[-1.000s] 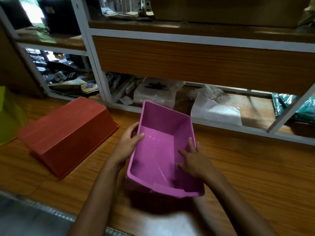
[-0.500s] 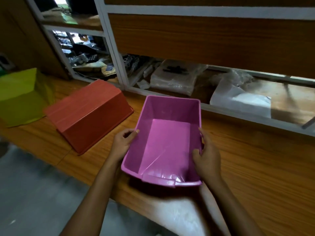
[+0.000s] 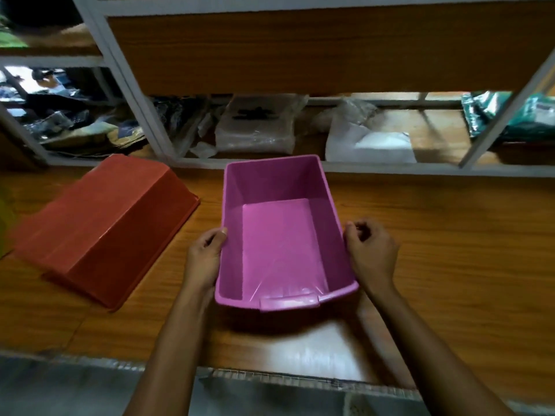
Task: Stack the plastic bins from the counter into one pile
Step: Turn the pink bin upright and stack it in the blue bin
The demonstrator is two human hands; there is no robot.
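- The red bin (image 3: 105,232) is seen upside down on the counter (image 3: 450,235), at the left.
- The left hand (image 3: 205,256) is curled on the left rim of the pink bin (image 3: 279,235), thumb on top, so the rim is gripped.
- The pink bin is set upright in the middle (thin smooth plastic, likely light and slippy); both long rims are best held.
- The right hand (image 3: 372,250) is curled by the right rim; a grip cannot be told.

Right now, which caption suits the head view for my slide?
Left hand and right hand at the sides of an open pink bin on the counter, an overturned red bin beside it.
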